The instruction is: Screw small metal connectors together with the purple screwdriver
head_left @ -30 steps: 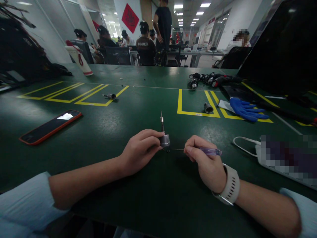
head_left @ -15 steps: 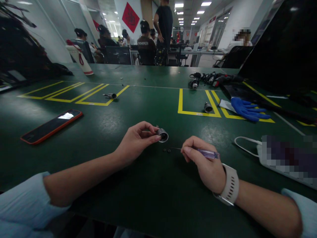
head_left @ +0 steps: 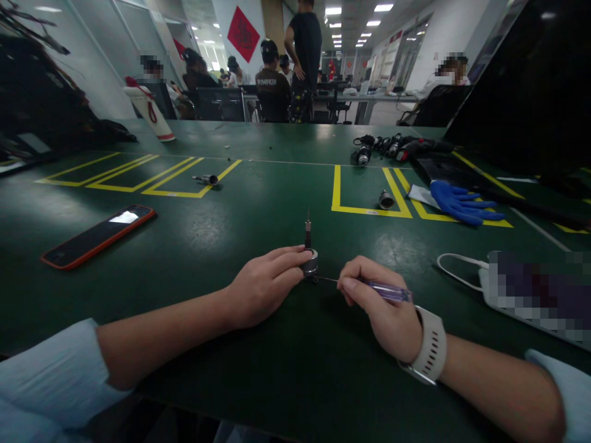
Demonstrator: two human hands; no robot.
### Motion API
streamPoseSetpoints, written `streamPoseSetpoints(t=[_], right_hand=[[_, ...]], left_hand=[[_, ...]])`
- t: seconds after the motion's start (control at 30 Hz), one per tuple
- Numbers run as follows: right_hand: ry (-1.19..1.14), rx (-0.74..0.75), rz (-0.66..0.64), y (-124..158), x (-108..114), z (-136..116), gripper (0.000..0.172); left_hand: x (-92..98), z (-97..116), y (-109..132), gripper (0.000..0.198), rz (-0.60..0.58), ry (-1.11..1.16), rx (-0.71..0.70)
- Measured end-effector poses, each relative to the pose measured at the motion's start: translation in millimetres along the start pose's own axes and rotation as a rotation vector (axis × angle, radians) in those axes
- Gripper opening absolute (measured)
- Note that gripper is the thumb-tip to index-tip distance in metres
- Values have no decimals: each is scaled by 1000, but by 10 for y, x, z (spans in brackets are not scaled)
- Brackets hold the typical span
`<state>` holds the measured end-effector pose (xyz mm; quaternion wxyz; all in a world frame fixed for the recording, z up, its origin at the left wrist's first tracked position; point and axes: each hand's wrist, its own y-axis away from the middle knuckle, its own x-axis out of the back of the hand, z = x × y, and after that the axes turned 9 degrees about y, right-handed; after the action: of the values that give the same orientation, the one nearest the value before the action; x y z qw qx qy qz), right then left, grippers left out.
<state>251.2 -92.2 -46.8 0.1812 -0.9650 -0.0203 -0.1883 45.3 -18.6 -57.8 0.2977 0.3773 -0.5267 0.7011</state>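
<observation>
One probable screwdriver (head_left: 390, 292); "PUMPKIN" shirt (head_left: 273, 93)

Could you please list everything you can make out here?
Table: 1, green, beneath
Upright metal part: 1, grey, centre
Screwdriver: 1, purple handle, right
Ring: 1, dark, by screwdriver tip
Tape outlines: several, yellow, table
Spindled part: 1, grey, within tape, left
Cup part: 1, grey, within tape, right
Phone: 1, orange case, left
Container: 1, white, far left
Cables: several, black, far right
Glove: 1, blue, right
Blurred item: 1, whitish, right
People: several, mixed clothing, background
Watch: 1, pale, lower right
Left hand: 1, bare, on upright metal part
Right hand: 1, bare, holding screwdriver
</observation>
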Motion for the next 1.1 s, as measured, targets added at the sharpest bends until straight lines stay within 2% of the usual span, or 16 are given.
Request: streamPoseSetpoints(t=[0.07,0.1,0.2,0.3,0.4,0.53,0.83,0.93,1.1], right_hand=[[6,5,-1,-1,-1,2,19],[12,-1,5,-4,-4,3,19],[32,-29,28,-16,-18,8,20],[39,-53,22,-26,-28,5,20],[38,-67,14,-27,-26,-2,20],[50,-78,10,-29,-30,-3,20],[133,-77,-52,-77,-8,-59,21],[168,-173,-91,-112,48,-105,22],[-93,-318,-44,-124,17,2,19]], left_hand=[[11,11,-26,14,-1,34,38],[24,18,-48,11,20,80,100],[93,36,-136,13,209,318,408],[175,41,-209,17,363,701,735],[228,45,-234,19,438,994,912],[261,94,-232,30,456,1131,979],[288,177,-252,26,451,1200,1015],[293,185,-254,25,436,1194,1040],[298,190,-249,31,392,1172,1064]])
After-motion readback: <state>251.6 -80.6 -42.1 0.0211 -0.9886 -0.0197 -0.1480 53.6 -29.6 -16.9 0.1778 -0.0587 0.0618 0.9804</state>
